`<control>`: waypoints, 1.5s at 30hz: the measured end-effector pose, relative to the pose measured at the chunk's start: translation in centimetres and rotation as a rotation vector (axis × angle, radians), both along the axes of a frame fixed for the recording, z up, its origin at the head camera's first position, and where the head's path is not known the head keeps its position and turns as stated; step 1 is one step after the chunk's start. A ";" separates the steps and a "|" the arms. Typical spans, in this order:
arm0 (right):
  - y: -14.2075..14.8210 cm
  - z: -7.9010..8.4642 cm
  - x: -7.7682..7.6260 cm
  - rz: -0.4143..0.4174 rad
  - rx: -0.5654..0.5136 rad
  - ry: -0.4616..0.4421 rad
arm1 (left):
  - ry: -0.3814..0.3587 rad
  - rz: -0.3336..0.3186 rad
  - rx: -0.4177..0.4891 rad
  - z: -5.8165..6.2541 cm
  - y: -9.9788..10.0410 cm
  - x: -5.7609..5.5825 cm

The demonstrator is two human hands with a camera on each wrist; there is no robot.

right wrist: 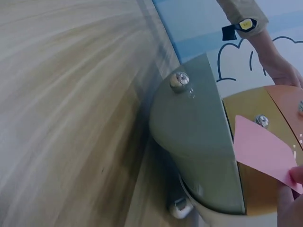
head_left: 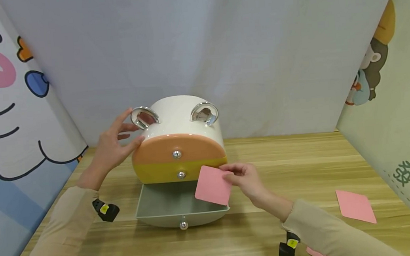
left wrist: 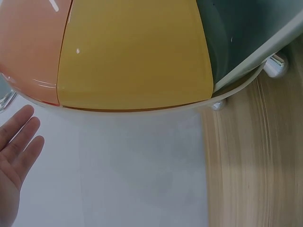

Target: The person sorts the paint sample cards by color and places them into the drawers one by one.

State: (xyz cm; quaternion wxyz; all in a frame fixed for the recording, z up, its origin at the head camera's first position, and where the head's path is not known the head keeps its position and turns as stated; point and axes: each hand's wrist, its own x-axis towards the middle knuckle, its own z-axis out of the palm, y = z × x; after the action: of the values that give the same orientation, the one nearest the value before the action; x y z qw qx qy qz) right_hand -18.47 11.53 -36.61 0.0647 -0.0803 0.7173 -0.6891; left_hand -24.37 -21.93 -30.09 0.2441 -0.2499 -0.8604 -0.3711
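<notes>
A white storage box (head_left: 180, 115) with two chrome ring ears stands on the table, its rounded front split into an orange drawer (head_left: 156, 149), a yellow drawer (head_left: 159, 172) and a grey-green drawer (head_left: 160, 206). The bottom grey-green drawer is pulled out. My left hand (head_left: 111, 144) steadies the box's upper left side, fingers extended by the left ear and thumb at the orange edge. Between right thumb and fingers, my right hand (head_left: 246, 180) pinches a pink square card (head_left: 213, 186) at its edge. The card tilts over the right part of the pulled-out drawer.
One pink card (head_left: 356, 206) lies on the wooden table (head_left: 282, 158) at the right. Another pink card (head_left: 319, 255) is partly hidden under the right sleeve. A grey curtain (head_left: 275, 59) hangs behind, with cartoon-printed panels on both sides.
</notes>
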 end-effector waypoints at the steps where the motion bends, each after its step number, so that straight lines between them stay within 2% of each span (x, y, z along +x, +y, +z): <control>1: -0.3 -0.1 0.1 -0.010 -0.017 0.008 | -0.001 -0.001 0.000 0.0 0.0 0.0; 5: -1.4 -0.5 0.4 -0.011 -0.020 0.010 | 0.008 0.001 0.000 0.0 0.0 0.0; 8: -1.9 -0.9 0.6 0.035 0.031 0.017 | 0.014 0.001 0.000 -0.1 0.0 -0.1; 12: -2.4 -1.3 0.5 0.117 0.110 0.077 | 0.019 0.003 -0.002 -0.1 0.1 -0.1; 15: -2.6 -1.6 0.3 0.162 0.208 0.147 | 0.025 0.007 -0.005 -0.1 0.0 -0.1; 19: -2.7 -1.7 0.1 0.187 0.370 0.299 | 0.025 0.009 -0.005 -0.1 0.0 0.0; 21: -2.6 -1.7 0.0 0.194 0.416 0.373 | 0.020 0.009 -0.007 0.0 0.1 0.1; 24: -2.4 -1.5 0.0 0.196 0.422 0.440 | 0.018 0.010 -0.005 0.1 0.1 0.1; 29: -1.5 -0.9 0.0 0.211 0.369 0.440 | 0.017 0.005 0.006 0.2 0.1 0.2; 32: -0.6 -0.4 0.0 0.218 0.381 0.443 | 0.012 0.004 0.008 0.3 0.2 0.3; 38: 2.4 0.5 0.4 0.183 0.476 0.469 | 0.007 0.005 0.010 0.4 0.2 0.4; 45: 8.1 0.5 1.9 0.096 0.642 0.415 | 0.019 0.010 -0.004 0.2 0.1 0.3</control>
State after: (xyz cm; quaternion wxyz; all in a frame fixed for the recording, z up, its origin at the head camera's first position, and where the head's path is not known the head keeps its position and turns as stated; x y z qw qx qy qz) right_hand -16.54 19.66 -36.12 -0.0275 -0.2272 0.8898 -0.3948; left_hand -24.08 -21.85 -29.93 0.2534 -0.2497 -0.8600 -0.3657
